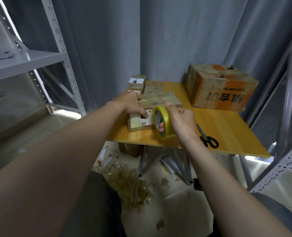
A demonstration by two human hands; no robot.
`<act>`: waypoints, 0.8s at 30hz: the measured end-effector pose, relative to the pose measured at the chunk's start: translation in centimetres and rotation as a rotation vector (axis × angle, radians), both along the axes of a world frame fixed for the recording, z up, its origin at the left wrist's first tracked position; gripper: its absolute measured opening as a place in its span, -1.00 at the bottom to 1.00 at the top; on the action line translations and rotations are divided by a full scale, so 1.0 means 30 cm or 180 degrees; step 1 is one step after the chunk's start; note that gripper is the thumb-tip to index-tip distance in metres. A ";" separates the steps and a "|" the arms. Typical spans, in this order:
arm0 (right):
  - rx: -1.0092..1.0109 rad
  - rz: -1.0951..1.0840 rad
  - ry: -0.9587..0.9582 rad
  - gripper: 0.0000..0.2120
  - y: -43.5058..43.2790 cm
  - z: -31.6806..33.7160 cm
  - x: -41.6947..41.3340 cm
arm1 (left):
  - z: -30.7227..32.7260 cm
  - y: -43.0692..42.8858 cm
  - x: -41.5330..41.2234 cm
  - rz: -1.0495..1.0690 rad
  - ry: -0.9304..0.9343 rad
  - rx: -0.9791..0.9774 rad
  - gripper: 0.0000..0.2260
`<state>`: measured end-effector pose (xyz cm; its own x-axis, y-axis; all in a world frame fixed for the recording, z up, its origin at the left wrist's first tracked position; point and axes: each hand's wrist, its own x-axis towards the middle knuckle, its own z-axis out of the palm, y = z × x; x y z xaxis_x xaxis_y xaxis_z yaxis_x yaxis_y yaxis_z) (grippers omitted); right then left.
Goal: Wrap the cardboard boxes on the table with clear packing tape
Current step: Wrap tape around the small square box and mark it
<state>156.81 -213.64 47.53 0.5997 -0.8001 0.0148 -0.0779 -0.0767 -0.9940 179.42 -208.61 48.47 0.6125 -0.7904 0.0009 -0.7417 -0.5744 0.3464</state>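
Note:
A small cardboard box [160, 100] with shiny tape on its top and a white label on its near side sits at the wooden table's [224, 127] front left. My left hand [131, 103] lies over the box's left top edge, its thumb pressing the near side by the label. My right hand [179, 120] grips a yellowish roll of clear packing tape [164, 122] held upright just in front of the box's near right corner, fingers through the core.
A large worn box with orange print [220, 86] stands at the table's back right. Small boxes [136, 83] are stacked at the back left. Black scissors [207, 138] lie near the front edge. Metal shelving [59, 48] flanks both sides. Tape scraps [129, 183] litter the floor.

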 end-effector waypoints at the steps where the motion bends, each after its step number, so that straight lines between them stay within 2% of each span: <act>1: 0.0014 -0.0008 0.0007 -0.50 0.003 0.001 -0.003 | 0.000 -0.001 0.000 -0.0001 -0.0008 0.0002 -0.02; 7: 0.0187 -0.0075 0.0168 -0.50 0.019 -0.035 -0.034 | -0.006 -0.005 0.006 -0.0028 -0.0018 -0.0002 0.04; 18: 0.0305 -0.0073 0.0263 -0.48 0.022 -0.048 -0.034 | 0.024 -0.007 0.022 -0.0203 -0.0058 0.0099 -0.15; 24: 0.0259 -0.0070 0.0522 -0.55 -0.008 -0.038 -0.008 | 0.066 -0.037 0.063 -0.0148 0.0123 0.0340 -0.11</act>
